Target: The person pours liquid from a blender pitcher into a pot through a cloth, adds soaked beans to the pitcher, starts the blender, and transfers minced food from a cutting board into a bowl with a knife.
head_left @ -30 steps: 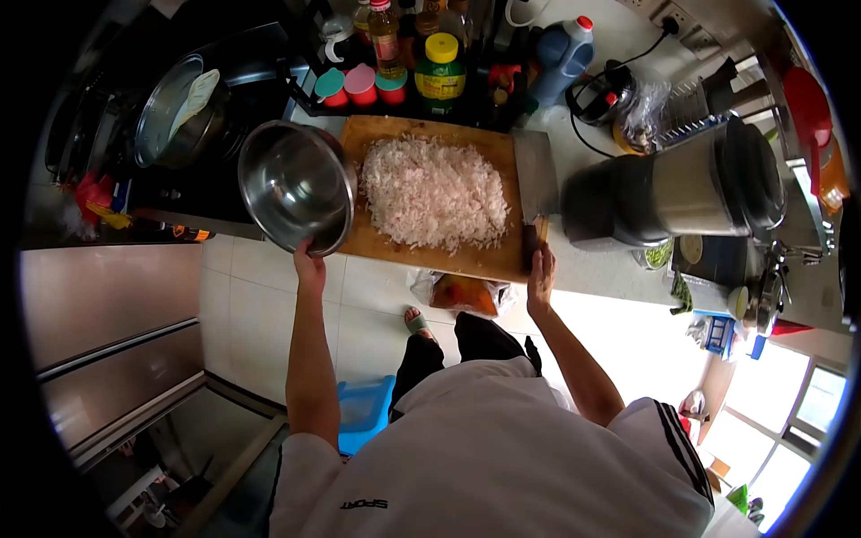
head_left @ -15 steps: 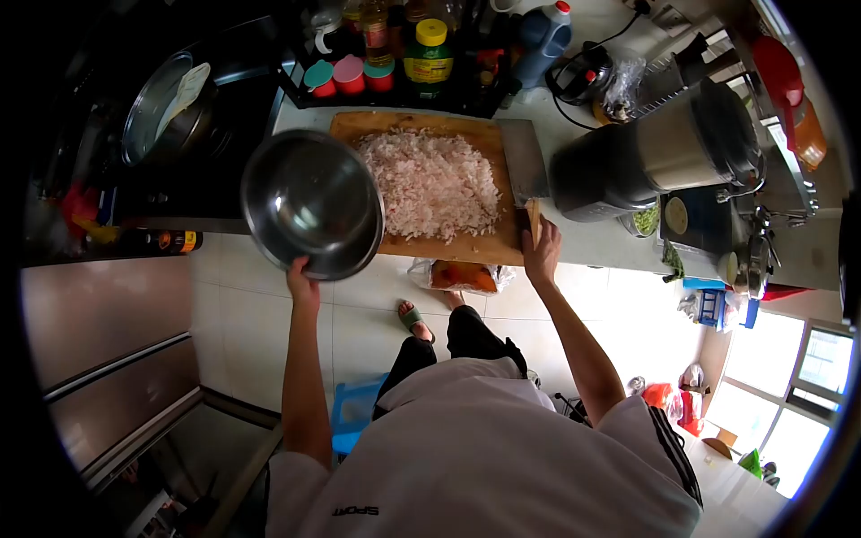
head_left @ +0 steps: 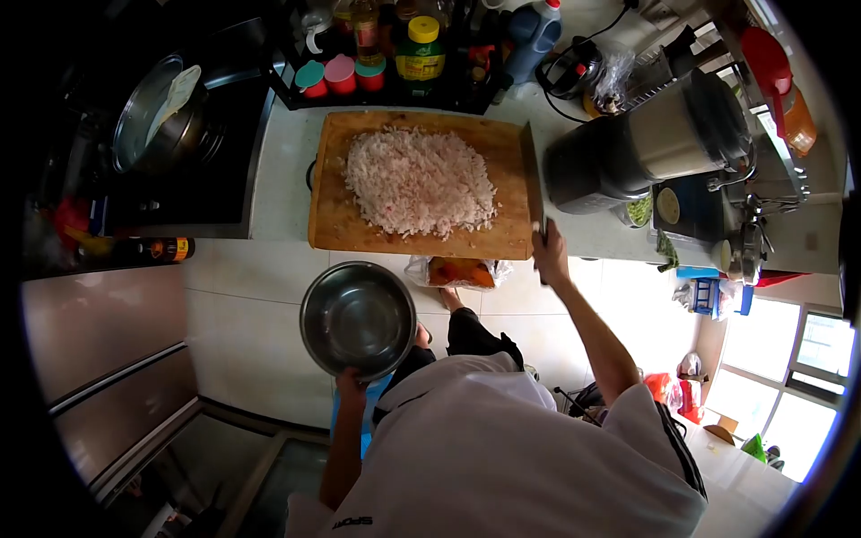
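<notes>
Kitchen worktop (head_left: 285, 170): pale, with a wooden board (head_left: 326, 211) along its front edge.
Left hand (head_left: 351, 387): holds the shiny bowl (head_left: 359, 320) by its rim.
Bowl: now pulled back past the worktop's front edge, so the board's left edge shows.
Chopped pile (head_left: 420, 182): white with pink bits, wide and bumpy, mid-board.
Knife (head_left: 534, 175): turned, now thin side up, at the board's right edge.
Right hand (head_left: 552, 255): wrapped round its handle.

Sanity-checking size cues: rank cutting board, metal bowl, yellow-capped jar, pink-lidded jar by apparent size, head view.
1. Cutting board
2. Metal bowl
3. Yellow-capped jar
4. Pink-lidded jar
</notes>
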`<state>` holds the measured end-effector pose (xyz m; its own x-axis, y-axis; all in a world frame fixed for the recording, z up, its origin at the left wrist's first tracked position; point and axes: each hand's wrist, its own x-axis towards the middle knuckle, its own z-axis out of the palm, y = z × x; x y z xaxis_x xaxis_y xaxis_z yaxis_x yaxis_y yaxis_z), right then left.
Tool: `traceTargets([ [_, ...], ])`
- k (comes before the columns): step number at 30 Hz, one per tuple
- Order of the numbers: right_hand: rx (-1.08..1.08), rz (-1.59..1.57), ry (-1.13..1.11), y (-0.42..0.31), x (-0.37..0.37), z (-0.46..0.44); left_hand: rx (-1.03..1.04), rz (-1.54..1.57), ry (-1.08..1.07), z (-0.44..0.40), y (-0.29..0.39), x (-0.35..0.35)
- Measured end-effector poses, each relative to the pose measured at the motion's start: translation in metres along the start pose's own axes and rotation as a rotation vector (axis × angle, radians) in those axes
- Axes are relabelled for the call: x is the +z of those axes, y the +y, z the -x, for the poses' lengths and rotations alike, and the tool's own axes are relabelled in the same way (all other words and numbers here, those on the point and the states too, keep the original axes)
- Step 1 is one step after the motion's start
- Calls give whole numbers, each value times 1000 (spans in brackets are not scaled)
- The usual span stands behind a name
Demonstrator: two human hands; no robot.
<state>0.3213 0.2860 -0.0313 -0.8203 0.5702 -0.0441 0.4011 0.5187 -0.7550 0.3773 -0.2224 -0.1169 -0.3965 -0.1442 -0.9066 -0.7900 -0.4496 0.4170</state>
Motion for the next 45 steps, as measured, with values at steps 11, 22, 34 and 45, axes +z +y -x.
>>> traceTargets([
  [11,-87,81,172,-39,44,131,-27,-130,-192,15,-2,75],
  [22,4,-165,-7,-95,121,146,-59,86,-342,39,7,135],
  [34,-92,-140,-39,-97,38,95,-108,177,-220,55,1,162],
  [45,-262,27,-138,-50,39,43,-121,134,-211,60,3,166],
])
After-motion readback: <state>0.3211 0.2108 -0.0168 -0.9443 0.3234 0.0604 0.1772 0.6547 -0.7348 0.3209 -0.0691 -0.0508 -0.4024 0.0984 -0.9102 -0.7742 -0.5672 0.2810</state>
